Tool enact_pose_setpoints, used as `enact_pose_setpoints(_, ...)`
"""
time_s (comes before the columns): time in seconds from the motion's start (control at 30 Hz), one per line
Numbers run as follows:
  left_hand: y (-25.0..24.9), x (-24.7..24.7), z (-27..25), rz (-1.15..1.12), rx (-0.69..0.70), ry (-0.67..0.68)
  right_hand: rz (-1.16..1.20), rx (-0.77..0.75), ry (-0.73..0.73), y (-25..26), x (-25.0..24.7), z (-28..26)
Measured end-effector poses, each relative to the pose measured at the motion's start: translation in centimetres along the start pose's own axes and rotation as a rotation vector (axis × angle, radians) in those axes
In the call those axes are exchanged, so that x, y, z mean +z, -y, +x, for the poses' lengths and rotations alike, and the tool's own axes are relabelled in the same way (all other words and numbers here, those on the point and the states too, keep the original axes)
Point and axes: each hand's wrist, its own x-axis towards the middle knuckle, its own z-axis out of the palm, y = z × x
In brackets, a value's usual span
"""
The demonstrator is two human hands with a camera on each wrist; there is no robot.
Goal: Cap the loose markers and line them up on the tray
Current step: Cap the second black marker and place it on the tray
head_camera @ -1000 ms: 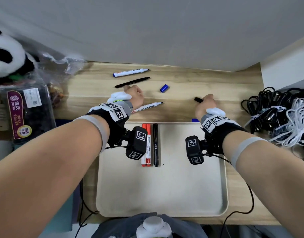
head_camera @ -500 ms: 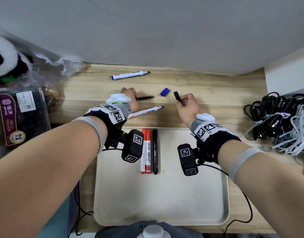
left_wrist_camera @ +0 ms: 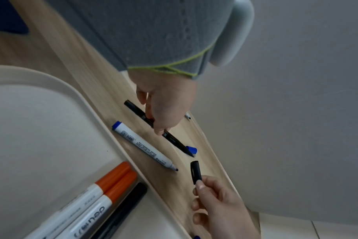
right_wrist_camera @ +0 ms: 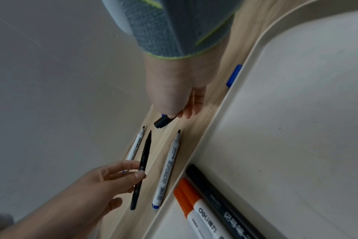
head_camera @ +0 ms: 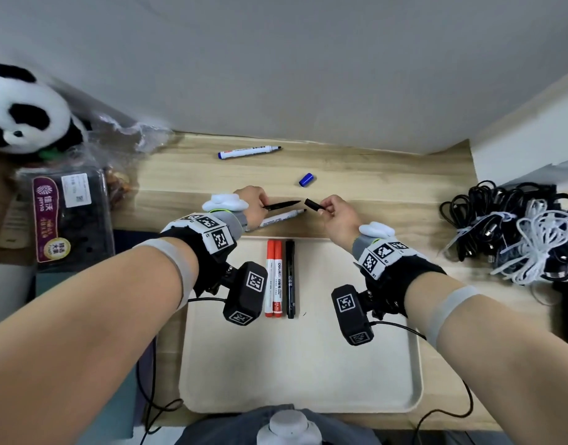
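Note:
My left hand (head_camera: pixel 253 203) pinches a thin black pen (head_camera: pixel 281 205) with a bare tip that points right. My right hand (head_camera: pixel 335 213) pinches a black cap (head_camera: pixel 313 204) a short gap from that tip; pen (left_wrist_camera: pixel 170 136) and cap (left_wrist_camera: pixel 195 172) show apart in the left wrist view. An uncapped white marker (head_camera: pixel 281 216) lies just beyond the cream tray (head_camera: pixel 308 380). Two capped orange markers (head_camera: pixel 273 277) and a capped black marker (head_camera: pixel 290 277) lie side by side on the tray. Another uncapped white marker (head_camera: pixel 249 152) and a blue cap (head_camera: pixel 306 179) lie farther back.
A second blue cap (right_wrist_camera: pixel 233 76) lies against the tray's far rim. A tangle of black and white cables (head_camera: pixel 517 232) fills the right of the desk. A plush panda (head_camera: pixel 22 110) and a packaged box (head_camera: pixel 64 216) stand at the left. The wall lies close behind.
My left hand lifted the black pen and brought it nearer. My right hand carried the black cap leftward from the right of the desk, up to the pen's tip.

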Motion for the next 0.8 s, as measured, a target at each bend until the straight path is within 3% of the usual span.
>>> enact_pose_setpoints(0.8, 1.6, 0.7, -6.2, 0.046, 0.022, -0.006, -0.207, -0.170, 0.068, 0.1, -0.5, -6.0)
